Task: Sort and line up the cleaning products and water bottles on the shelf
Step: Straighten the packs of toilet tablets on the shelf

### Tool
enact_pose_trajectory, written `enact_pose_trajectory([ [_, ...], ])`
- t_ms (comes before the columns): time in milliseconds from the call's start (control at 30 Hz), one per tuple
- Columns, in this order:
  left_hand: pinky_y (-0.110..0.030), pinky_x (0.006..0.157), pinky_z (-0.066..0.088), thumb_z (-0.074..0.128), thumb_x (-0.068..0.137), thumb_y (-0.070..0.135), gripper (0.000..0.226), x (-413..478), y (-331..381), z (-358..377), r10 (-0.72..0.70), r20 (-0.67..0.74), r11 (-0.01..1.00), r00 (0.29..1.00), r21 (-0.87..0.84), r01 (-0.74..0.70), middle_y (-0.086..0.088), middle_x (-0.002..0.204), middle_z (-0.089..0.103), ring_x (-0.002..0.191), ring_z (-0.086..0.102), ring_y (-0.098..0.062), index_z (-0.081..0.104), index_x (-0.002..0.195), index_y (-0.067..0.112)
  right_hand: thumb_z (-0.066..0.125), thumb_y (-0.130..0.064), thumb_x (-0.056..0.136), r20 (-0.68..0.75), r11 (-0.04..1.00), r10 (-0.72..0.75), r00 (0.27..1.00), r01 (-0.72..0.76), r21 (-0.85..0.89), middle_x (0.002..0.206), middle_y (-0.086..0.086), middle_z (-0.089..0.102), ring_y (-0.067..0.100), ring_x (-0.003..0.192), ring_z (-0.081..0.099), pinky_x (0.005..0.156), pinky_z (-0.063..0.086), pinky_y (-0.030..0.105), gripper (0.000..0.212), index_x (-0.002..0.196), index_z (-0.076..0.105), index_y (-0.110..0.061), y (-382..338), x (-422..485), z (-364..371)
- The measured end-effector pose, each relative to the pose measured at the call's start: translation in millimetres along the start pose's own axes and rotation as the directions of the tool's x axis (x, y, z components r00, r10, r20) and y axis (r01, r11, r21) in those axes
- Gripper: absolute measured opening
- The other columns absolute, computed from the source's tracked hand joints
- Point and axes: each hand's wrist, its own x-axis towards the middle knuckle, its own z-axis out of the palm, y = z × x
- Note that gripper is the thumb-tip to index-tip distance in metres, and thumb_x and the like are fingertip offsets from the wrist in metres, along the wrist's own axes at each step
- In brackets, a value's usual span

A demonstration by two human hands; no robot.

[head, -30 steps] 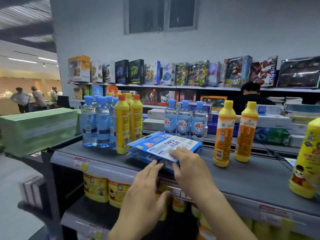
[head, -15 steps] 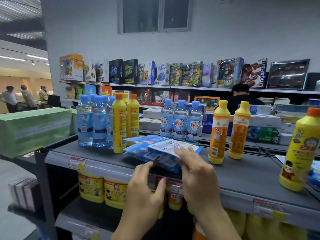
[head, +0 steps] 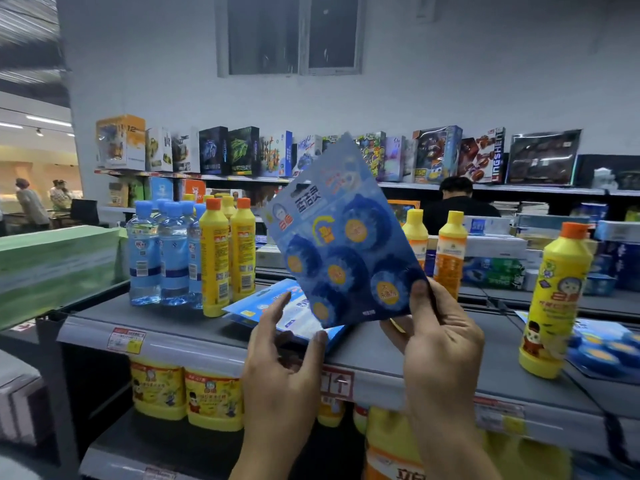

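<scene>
Two bare hands meet at a blue card blister pack of round toilet-cleaner blocks (head: 343,244), held tilted above the grey metal shelf (head: 173,327). The right hand (head: 440,344) pinches its lower right corner, thumb on the front. The left hand (head: 280,368) is loosely spread below, thumb tip at the pack's bottom edge; contact is unclear.

More flat blue packs (head: 296,318) lie on the shelf beneath. To their left stand clear blue-capped water bottles (head: 162,258), close against yellow orange-capped cleaner bottles (head: 221,261). The held pack blocks the shelf's middle and part of one of two yellow-capped, orange-labelled bottles (head: 450,258). Well to the right stands a lone yellow orange-capped bottle (head: 554,299), beside further blue packs (head: 602,348).
</scene>
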Motion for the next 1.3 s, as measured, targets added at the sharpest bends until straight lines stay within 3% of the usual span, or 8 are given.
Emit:
enact_pose_trajectory([
  [200,-0.016,0.082,0.058,0.088,0.086,0.02,0.068,-8,3,16,0.047,0.079,0.99,0.996,-0.136,-0.036,0.01,0.13,0.073,0.113,0.073,-0.009,0.06,0.14,0.05,0.053,-0.024,0.109,0.044,0.983,0.149,0.988,-0.152,0.099,0.104,0.007,0.083,0.031,0.095,0.081,0.087,0.062,0.051,0.025,0.109,0.077,-0.02,-13,2,-24],
  [400,-0.048,0.095,0.061,0.084,0.09,0.023,0.064,-10,7,35,0.046,0.131,0.99,0.99,-0.142,-0.027,0.018,0.13,0.071,0.114,0.073,-0.015,0.058,0.141,0.051,0.052,-0.023,0.11,0.075,0.971,0.185,0.98,-0.194,0.141,0.102,0.008,0.083,0.035,0.093,0.081,0.078,0.067,0.052,0.025,0.107,0.076,-0.017,-26,7,-54],
  [500,-0.037,0.085,0.063,0.085,0.089,0.01,0.062,-16,16,54,0.029,0.135,0.974,0.99,-0.224,0.002,0.031,0.107,0.076,0.085,0.08,-0.005,0.063,0.135,0.046,0.054,-0.025,0.106,0.081,0.984,0.139,0.987,-0.147,0.102,0.102,0.012,0.082,0.034,0.087,0.081,0.073,0.068,0.05,0.025,0.105,0.077,-0.017,-37,16,-72],
  [633,-0.006,0.071,0.053,0.088,0.085,0.013,0.061,-32,32,92,0.116,-0.009,0.982,0.993,-0.148,-0.116,0.004,0.111,0.079,0.081,0.077,-0.003,0.066,0.134,0.041,0.058,-0.03,0.101,0.0,0.987,-0.142,0.99,0.142,-0.076,0.112,0.005,0.08,0.026,0.087,0.081,0.069,0.068,0.046,0.027,0.124,0.072,-0.028,-53,24,-101],
  [800,-0.026,0.072,0.064,0.086,0.086,0.014,0.065,-50,65,144,0.216,-0.036,0.952,0.976,-0.212,-0.219,0.002,0.121,0.074,0.085,0.078,-0.014,0.06,0.135,0.048,0.06,-0.023,0.108,-0.026,0.805,-0.505,0.863,0.46,-0.375,0.125,0.004,0.07,0.024,0.083,0.08,0.065,0.065,0.029,0.023,0.126,0.07,-0.034,-73,48,-164],
  [867,-0.03,0.073,0.066,0.087,0.089,0.019,0.061,-57,80,162,0.246,-0.033,0.947,0.969,-0.205,-0.247,0.003,0.123,0.071,0.09,0.078,-0.019,0.061,0.138,0.043,0.061,-0.029,0.104,0.034,0.737,-0.516,0.856,0.464,-0.491,0.123,0.006,0.068,0.021,0.084,0.078,0.07,0.064,0.03,0.03,0.134,0.067,-0.03,-83,56,-188],
  [1000,-0.002,0.082,0.05,0.084,0.087,0.021,0.061,-69,116,195,0.361,0.012,0.931,0.933,-0.057,-0.36,0.002,0.127,0.068,0.093,0.076,-0.02,0.06,0.143,0.034,0.087,-0.041,0.087,0.077,0.625,-0.564,0.822,0.486,-0.611,0.121,0.004,0.064,0.019,0.09,0.075,0.074,0.062,0.028,0.059,0.136,0.06,-0.022,-102,72,-228],
  [1300,-0.003,0.081,0.053,0.09,0.083,0.024,0.064,-118,168,295,0.487,0.209,0.871,0.848,-0.036,-0.491,0.008,0.127,0.07,0.088,0.068,0.0,0.067,0.141,0.019,0.091,-0.034,0.08,-0.029,0.447,-0.65,0.759,0.351,-0.823,0.119,0.003,0.071,0.021,0.093,0.074,0.083,0.062,0.036,0.055,0.129,0.071,-0.017,-139,127,-352],
])
